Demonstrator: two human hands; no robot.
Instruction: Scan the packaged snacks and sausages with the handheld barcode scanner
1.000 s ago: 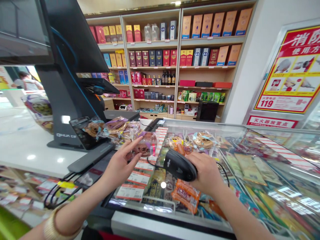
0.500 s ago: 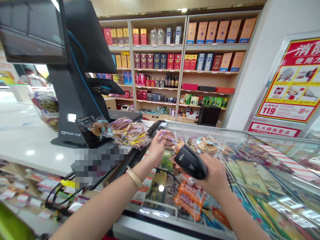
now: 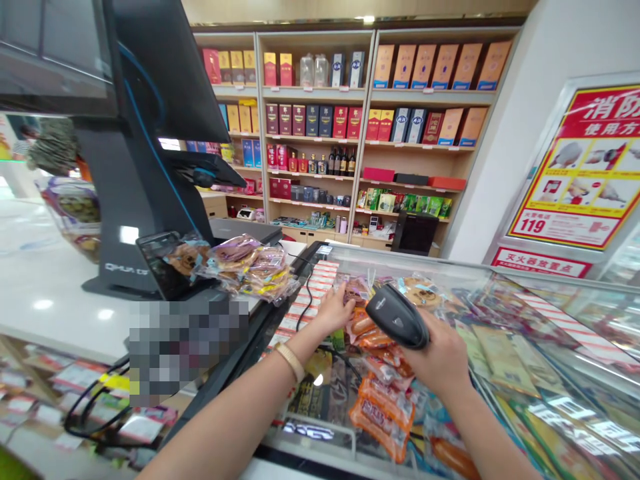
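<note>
My right hand [image 3: 440,350] is wrapped round a black handheld scanner [image 3: 397,317], whose head points up and left. Just left of the scanner, my left hand [image 3: 336,310] has its fingers on a small purple-and-clear packet [image 3: 356,291] on the glass case; whether it grips the packet is hard to tell. Orange sausage packets [image 3: 383,413] lie below the scanner. Behind it is a round brown snack packet [image 3: 420,291]. A pile of similar clear packets [image 3: 253,267] rests on the counter edge to the left.
A black register [image 3: 145,153] with screens stands on the white counter [image 3: 45,267]. Black cables hang at its front edge. The glass case [image 3: 500,273] extends right. Shelves [image 3: 315,97] of boxes and bottles line the back.
My left hand has moved right and down, with the purple packet now low among the others. The scanner has shifted slightly right. The view has turned a little, uncovering a striped label strip.
</note>
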